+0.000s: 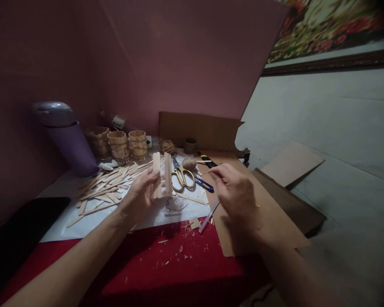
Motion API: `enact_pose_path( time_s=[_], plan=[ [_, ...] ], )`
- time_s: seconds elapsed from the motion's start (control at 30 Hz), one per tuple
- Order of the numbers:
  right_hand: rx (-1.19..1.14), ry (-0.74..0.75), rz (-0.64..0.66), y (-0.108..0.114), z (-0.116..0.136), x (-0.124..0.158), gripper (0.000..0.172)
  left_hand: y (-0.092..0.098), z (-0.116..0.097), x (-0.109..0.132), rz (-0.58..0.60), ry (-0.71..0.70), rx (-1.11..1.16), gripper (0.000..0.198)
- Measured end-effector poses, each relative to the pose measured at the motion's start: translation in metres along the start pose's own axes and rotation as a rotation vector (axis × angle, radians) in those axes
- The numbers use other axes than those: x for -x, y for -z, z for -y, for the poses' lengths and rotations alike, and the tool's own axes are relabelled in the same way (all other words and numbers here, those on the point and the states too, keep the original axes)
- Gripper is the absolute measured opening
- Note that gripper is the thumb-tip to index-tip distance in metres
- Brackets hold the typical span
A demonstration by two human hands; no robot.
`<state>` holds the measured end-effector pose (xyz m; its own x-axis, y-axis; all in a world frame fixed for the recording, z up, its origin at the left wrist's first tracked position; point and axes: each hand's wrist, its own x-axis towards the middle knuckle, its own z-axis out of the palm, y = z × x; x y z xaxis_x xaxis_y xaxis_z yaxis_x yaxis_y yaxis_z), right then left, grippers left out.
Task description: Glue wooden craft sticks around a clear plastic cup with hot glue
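Observation:
My left hand [141,192] is closed around a small upright piece made of craft sticks [156,175], with two stick walls and a gap between them. To the right, my right hand [233,189] hovers over the cardboard sheet, thumb and fingertips pinched together. Whatever lies between those fingertips is too small to make out. A translucent glue stick [209,216] shows just below the right hand; its upper end meets the hand's outline. Between the hands lie gold-handled scissors [183,178], a blue cutter [204,183] and a ball of twine [189,163].
Loose craft sticks [105,187] are heaped on white paper at the left. Behind them stand several wooden cups [137,143] and a purple bottle [68,143]. A cardboard sheet [269,221] covers the right side. Scraps litter the red cloth [166,260]. A yellow-black cutter [206,159] lies farther back.

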<state>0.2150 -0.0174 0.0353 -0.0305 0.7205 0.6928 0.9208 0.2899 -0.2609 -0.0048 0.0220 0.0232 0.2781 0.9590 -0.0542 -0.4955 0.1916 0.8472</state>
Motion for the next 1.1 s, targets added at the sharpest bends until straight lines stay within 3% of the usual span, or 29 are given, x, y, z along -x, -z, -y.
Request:
enact_pose_path(
  time_s=[0.13, 0.2, 0.27, 0.4, 0.5, 0.57, 0.7, 0.8, 0.9, 0.97, 1.1],
  plan=[
    [0.493, -0.329, 0.276, 0.018, -0.062, 0.01, 0.029, 0.001, 0.0, -0.002, -0.02, 0.009, 0.001, 0.036],
    [0.545, -0.404, 0.448, 0.016, -0.086, 0.019, 0.043, 0.001, 0.0, -0.003, -0.041, 0.005, -0.001, 0.035],
    [0.476, -0.414, 0.523, 0.011, -0.101, 0.027, 0.048, 0.0, 0.0, -0.003, -0.061, 0.002, -0.013, 0.034],
    [0.257, -0.417, 0.52, 0.003, -0.116, 0.034, 0.036, 0.003, 0.001, -0.005, -0.065, -0.001, -0.034, 0.035],
    [-0.011, -0.424, 0.415, 0.007, -0.123, 0.036, 0.026, 0.008, 0.004, -0.007, -0.061, -0.022, -0.043, 0.036],
    [-0.271, -0.524, 0.342, 0.013, -0.126, 0.038, 0.022, 0.011, 0.005, -0.008, -0.04, -0.038, -0.035, 0.038],
    [-0.629, -0.76, 0.287, 0.032, -0.114, 0.042, 0.035, 0.01, 0.005, -0.006, 0.002, -0.032, -0.033, 0.043],
    [-0.852, -0.828, 0.286, 0.046, -0.087, 0.042, 0.037, 0.007, 0.003, -0.004, 0.032, -0.005, -0.03, 0.045],
    [-0.918, -0.948, 0.296, 0.052, -0.052, 0.041, 0.034, 0.005, 0.005, -0.003, 0.069, 0.024, -0.049, 0.046],
    [-0.996, -0.964, 0.415, 0.052, -0.027, 0.04, 0.04, 0.005, 0.007, -0.003, 0.076, 0.046, -0.06, 0.044],
    [-1.043, -0.74, 0.784, 0.05, 0.013, 0.038, 0.051, 0.005, 0.012, -0.002, 0.134, 0.1, -0.04, 0.041]
  ],
)
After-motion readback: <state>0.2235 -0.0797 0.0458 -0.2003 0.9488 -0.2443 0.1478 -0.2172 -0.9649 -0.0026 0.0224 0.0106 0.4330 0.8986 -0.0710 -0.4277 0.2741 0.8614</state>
